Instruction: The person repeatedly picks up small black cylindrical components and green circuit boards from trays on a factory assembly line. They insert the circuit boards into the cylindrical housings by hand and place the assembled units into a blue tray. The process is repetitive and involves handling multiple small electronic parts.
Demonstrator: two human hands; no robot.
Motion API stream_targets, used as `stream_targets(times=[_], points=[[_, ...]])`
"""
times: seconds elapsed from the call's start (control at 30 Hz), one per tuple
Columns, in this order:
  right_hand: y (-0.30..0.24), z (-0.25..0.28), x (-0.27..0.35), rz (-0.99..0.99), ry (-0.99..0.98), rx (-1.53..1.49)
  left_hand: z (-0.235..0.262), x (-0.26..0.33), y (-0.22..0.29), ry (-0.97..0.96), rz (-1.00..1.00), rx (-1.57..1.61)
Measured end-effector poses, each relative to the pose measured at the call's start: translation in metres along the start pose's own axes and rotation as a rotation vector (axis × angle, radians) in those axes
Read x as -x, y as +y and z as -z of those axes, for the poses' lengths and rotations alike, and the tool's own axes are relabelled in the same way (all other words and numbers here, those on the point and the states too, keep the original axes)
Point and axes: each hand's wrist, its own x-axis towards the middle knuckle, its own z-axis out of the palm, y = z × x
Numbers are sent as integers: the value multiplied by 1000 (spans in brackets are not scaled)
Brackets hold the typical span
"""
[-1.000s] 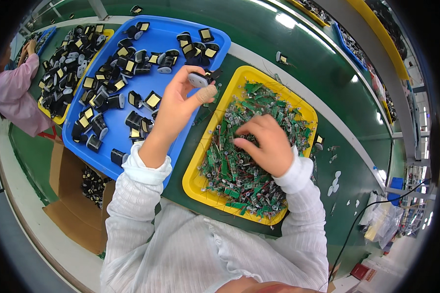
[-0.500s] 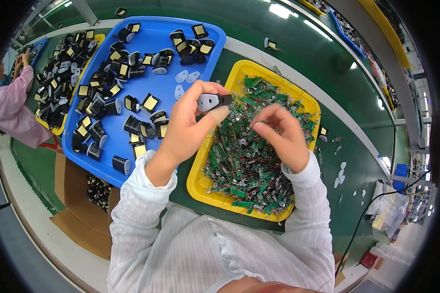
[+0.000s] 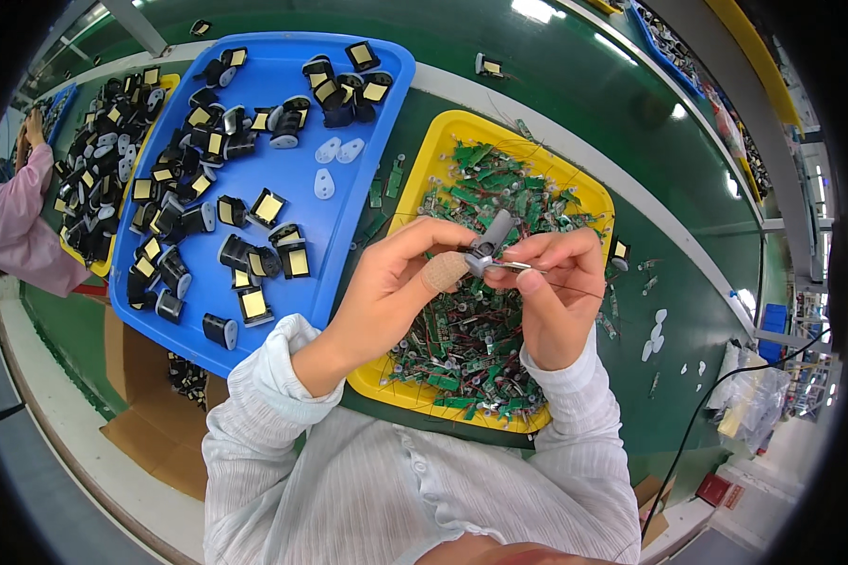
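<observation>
Between the thumb and fingers of my left hand (image 3: 377, 292) is a small grey and black plastic housing (image 3: 492, 237), tilted up over the yellow tray. A tan bandage wraps the left thumb. My right hand (image 3: 565, 297) is closed in a pinch on a small wired part (image 3: 513, 266), which touches or sits at the housing's near end. Thin wires trail from it past the right fingers; the fingers hide most of its shape. Below both hands lies a yellow tray (image 3: 435, 141) heaped with small green circuit boards (image 3: 471, 353), with wires and clear round pieces among them.
On the left, a blue tray (image 3: 349, 212) holds many black housings with cream pads and several loose grey plates (image 3: 323, 184). Another yellow tray (image 3: 168, 94) stands beyond it, near a co-worker in a pink sleeve (image 3: 19, 212). A cardboard box (image 3: 151, 438) sits below. White pieces (image 3: 655, 330) lie right.
My left hand has lowered and turned the housing upright. My right hand, which was over the heap of boards, now holds a wired part against the housing. The view has shifted slightly.
</observation>
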Motion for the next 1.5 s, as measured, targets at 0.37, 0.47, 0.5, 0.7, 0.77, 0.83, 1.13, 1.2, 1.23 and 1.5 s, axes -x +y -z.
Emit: stream_targets(times=[0.37,0.47,0.5,0.7,0.77,0.83,1.13,1.2,1.23,1.5], points=[[2,3,2,457,-88,527,3,3,1,-10,-18,136],[1,5,3,609,-129,733,-1,2,2,23,-41,107],[1,5,3,640,-144,794,-1,2,2,21,-60,87],[3,4,2,781,-161,954,0,2,-1,36,-102,106],[3,2,2,793,-168,972,0,3,-2,41,-111,105],[3,1,2,803,-164,984,-1,3,-1,54,-109,106],[2,-1,2,807,-192,1023,-3,3,2,81,-150,56],[1,-2,3,793,-195,1034,-3,3,2,99,-157,38],[2,-2,3,787,-206,1028,-3,2,1,106,-169,29],[-7,-1,-4,559,-211,994,1,1,1,110,-265,-64]])
